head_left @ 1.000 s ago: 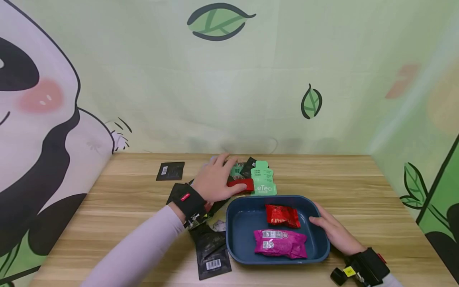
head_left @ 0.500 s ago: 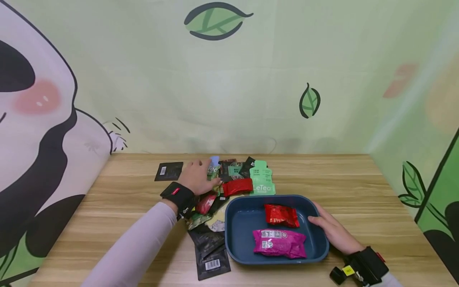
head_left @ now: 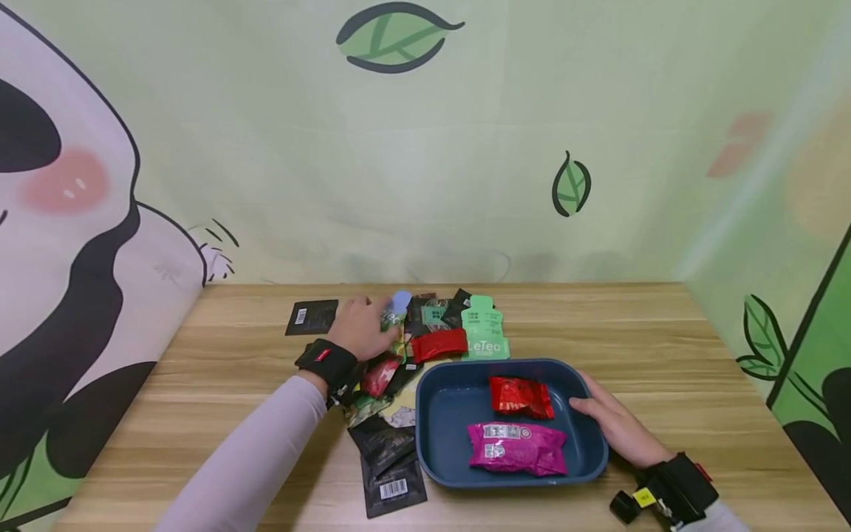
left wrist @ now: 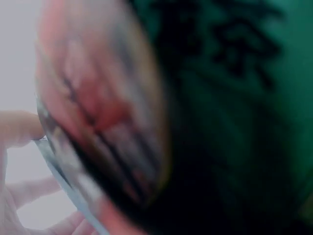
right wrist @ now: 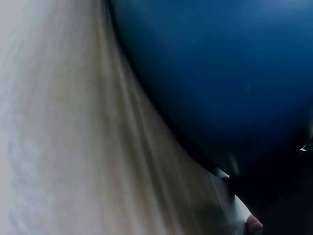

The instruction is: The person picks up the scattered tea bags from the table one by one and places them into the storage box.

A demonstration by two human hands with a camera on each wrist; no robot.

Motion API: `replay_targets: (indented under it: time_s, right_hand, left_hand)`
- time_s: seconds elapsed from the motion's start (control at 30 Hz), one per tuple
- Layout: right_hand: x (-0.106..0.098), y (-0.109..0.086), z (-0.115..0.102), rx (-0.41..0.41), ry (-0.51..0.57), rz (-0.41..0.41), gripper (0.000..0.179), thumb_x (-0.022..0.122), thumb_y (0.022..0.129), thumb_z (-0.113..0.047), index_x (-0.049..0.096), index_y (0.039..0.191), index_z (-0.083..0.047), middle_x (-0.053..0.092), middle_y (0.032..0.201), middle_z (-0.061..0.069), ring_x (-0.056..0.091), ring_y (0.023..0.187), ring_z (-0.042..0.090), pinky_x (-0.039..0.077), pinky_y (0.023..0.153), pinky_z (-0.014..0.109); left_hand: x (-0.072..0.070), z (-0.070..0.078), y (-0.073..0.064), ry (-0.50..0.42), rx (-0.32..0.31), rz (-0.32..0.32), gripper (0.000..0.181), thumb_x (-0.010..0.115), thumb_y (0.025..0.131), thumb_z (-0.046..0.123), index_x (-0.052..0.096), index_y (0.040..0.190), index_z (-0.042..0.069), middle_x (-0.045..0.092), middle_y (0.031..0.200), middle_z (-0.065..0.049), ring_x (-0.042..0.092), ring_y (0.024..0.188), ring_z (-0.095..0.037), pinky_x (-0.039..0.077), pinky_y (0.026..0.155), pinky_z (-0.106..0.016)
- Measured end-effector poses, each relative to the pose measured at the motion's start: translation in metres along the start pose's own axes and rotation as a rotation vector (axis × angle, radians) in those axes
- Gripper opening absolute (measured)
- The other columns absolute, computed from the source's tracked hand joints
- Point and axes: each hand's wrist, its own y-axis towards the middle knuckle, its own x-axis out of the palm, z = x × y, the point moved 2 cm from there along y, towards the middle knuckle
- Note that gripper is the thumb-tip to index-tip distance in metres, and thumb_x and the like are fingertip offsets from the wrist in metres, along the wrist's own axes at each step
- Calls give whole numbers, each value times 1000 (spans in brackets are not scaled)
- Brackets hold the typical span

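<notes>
My left hand (head_left: 362, 329) is over the left of a pile of small packets. Its thumb and fingers pinch a green packet (head_left: 394, 319) with a pale blue rounded top, partly hidden by the hand. The left wrist view is blurred, with the fingers (left wrist: 22, 128) at the edge of a packet. My right hand (head_left: 614, 428) grips the right wall of a blue plastic tray (head_left: 439, 473), thumb over the rim. Inside the tray lie a red packet (head_left: 521, 397) and a magenta packet (head_left: 517, 448).
Around the pile are a flat red packet (head_left: 439, 343), a mint green LeTea packet (head_left: 484, 331), a crumpled red packet (head_left: 381, 375) and black sachets (head_left: 394, 484). Another black sachet (head_left: 311, 318) lies apart at the left. A printed cloth (head_left: 425, 162) hangs behind the wooden table (head_left: 631, 325).
My left hand has moved left off the flat red packet to the green packet. That packet's blue top has shifted slightly right and nearer. The right hand keeps its hold on the tray.
</notes>
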Motion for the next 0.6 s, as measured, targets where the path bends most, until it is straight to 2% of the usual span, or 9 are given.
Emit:
replay_targets:
  time_s: [0.07, 0.17, 0.3, 0.43, 0.6]
  right_hand:
    - [0, 0, 0, -2, -6, 3, 73, 39, 105, -32, 5, 161, -2, 12, 163, 26, 25, 143, 36, 41, 100, 25]
    - [1, 0, 0, 3, -9, 6, 73, 39, 105, -32, 4, 161, -1, 12, 163, 25, 24, 143, 36, 40, 100, 24]
    - [1, 0, 0, 0, 1, -2, 73, 40, 105, -31, 4, 161, -1, 11, 163, 26, 33, 141, 19, 40, 99, 23]
    - [1, 0, 0, -10, 16, -17, 73, 39, 105, -30, 3, 161, -1, 11, 163, 26, 40, 132, 0, 41, 99, 23]
    - [0, 0, 0, -15, 22, -19, 73, 39, 105, -30, 3, 161, -1, 11, 163, 27, 42, 130, -2, 42, 98, 24]
  left_hand:
    - [-1, 2, 0, -3, 10, 15, 65, 54, 91, 47, 52, 148, 16, 56, 127, -24, 50, 118, -40, 42, 97, -52]
    - [-5, 7, -1, 2, 26, 36, 63, 55, 91, 46, 54, 147, 16, 57, 124, -22, 52, 113, -37, 44, 93, -50]
    - [-11, 18, -3, 13, 64, 64, 62, 55, 91, 45, 55, 146, 17, 58, 122, -20, 54, 108, -35, 46, 90, -48]
    - [-18, 33, -5, 11, 146, 119, 61, 55, 90, 44, 56, 145, 17, 57, 115, -17, 54, 100, -30, 46, 84, -44]
    - [-31, 61, -14, -22, 274, 203, 59, 56, 89, 42, 59, 142, 15, 55, 107, -13, 50, 93, -25, 44, 77, -39]
